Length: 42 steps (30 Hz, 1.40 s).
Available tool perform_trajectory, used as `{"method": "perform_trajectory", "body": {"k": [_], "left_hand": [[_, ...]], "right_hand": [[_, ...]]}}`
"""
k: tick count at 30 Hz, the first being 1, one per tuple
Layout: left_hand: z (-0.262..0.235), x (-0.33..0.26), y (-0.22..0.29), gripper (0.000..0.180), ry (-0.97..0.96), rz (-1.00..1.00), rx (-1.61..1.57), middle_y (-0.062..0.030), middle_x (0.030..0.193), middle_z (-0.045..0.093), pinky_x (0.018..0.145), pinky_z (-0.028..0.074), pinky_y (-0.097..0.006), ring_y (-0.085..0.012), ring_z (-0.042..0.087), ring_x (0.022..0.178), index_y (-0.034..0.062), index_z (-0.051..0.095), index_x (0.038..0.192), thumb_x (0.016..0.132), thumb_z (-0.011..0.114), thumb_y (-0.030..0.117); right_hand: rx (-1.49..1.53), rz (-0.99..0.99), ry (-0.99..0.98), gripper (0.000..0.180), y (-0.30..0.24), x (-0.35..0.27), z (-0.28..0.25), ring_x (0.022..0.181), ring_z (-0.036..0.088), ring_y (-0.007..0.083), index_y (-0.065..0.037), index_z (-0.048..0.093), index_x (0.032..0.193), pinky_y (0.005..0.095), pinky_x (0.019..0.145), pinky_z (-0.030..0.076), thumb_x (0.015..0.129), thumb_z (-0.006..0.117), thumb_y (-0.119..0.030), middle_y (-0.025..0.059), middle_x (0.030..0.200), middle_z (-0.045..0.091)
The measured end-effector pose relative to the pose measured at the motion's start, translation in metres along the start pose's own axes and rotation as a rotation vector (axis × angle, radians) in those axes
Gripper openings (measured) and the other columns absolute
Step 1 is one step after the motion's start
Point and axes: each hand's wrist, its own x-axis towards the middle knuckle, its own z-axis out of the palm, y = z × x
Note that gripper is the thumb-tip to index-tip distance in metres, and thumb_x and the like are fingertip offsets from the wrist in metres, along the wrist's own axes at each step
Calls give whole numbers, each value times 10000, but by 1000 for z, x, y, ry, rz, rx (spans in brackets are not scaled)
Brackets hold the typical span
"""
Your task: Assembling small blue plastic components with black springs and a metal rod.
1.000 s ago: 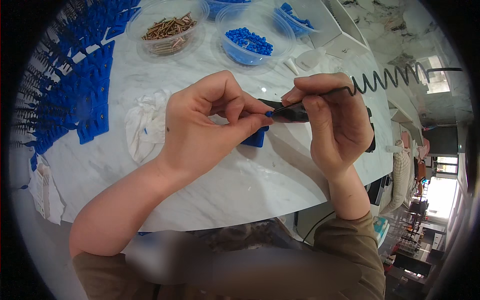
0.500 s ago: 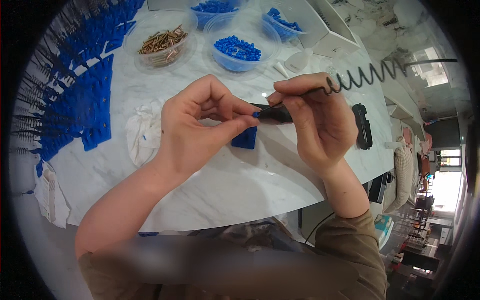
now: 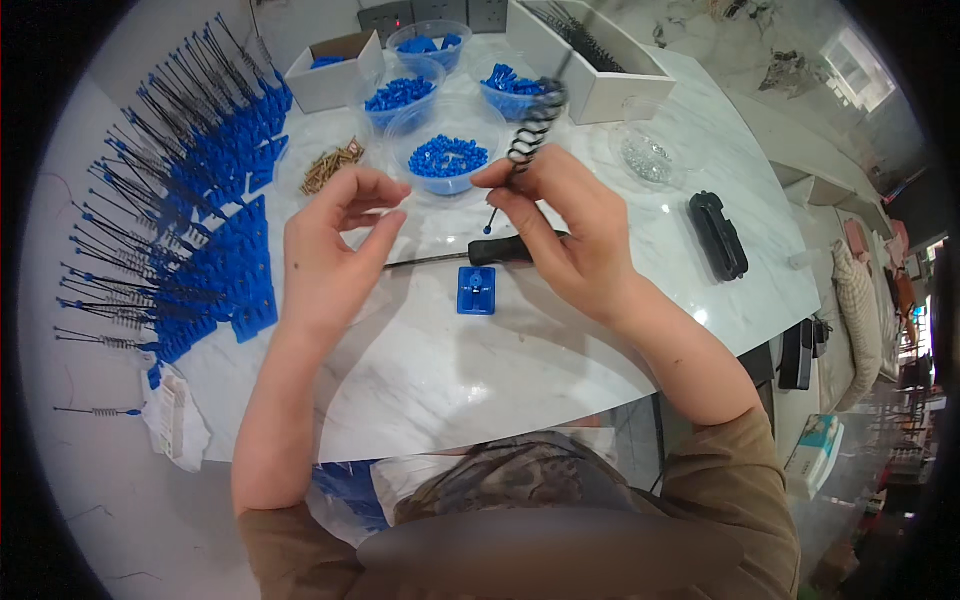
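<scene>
The marble surface (image 3: 560, 330) carries a blue plastic block (image 3: 476, 290). Above the block, the right hand (image 3: 570, 235) pinches a black coiled spring rod (image 3: 528, 130); the left hand (image 3: 335, 245) hovers left of it, its grip loose and holding nothing.

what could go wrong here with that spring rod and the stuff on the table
1. The right hand pinches the black spring rod near its lower end only, so the tall coil may sway and slip.
2. Its top leans over the clear bowl of blue parts and could knock it.
3. The screwdriver lies loose beside the small blue block; either wrist might roll it away.
</scene>
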Motion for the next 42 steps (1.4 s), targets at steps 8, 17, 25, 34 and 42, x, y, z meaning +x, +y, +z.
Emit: {"method": "perform_trajectory", "body": {"k": [8, 17, 25, 34, 42], "left_hand": [[-44, -15, 25, 326, -338, -173, 752, -66, 963, 663, 735, 500, -311, -205, 645, 886, 38, 651, 968, 650, 725, 42], [-63, -22, 13, 308, -241, -333, 521, -32, 841, 637, 649, 450, -231, -100, 587, 749, 17, 654, 937, 641, 739, 24], [-42, 4, 18, 194, -183, -201, 248, 15, 792, 604, 624, 415, -201, -45, 538, 709, 13, 641, 898, 736, 734, 65], [13, 27, -4, 201, -320, -190, 192, -37, 867, 683, 715, 479, -228, -82, 602, 785, -24, 687, 923, 758, 730, 83], [21, 25, -11, 242, -347, -304, 94, -50, 914, 695, 746, 485, -232, -86, 613, 818, -31, 704, 972, 773, 737, 101]], "right_hand": [[-124, 14, -82, 86, 20, -9, 4, 756, 589, 271, -36, 615, 888, 372, 632, 466, 828, 654, -84, 84, 794, 610], [-229, 75, -150, 89, 22, -10, 10, 765, 582, 271, -54, 593, 840, 383, 632, 472, 842, 642, -128, 77, 779, 611], [-215, 102, -173, 68, 22, -10, 10, 764, 580, 272, -49, 607, 845, 381, 638, 470, 831, 645, -103, 75, 787, 621], [-203, 102, -185, 81, 26, -12, 9, 784, 581, 283, -50, 620, 864, 393, 648, 474, 823, 642, -117, 80, 806, 623], [-216, 76, -163, 86, 29, -13, 12, 788, 593, 275, -58, 626, 867, 389, 648, 485, 824, 643, -131, 75, 812, 627]]}}
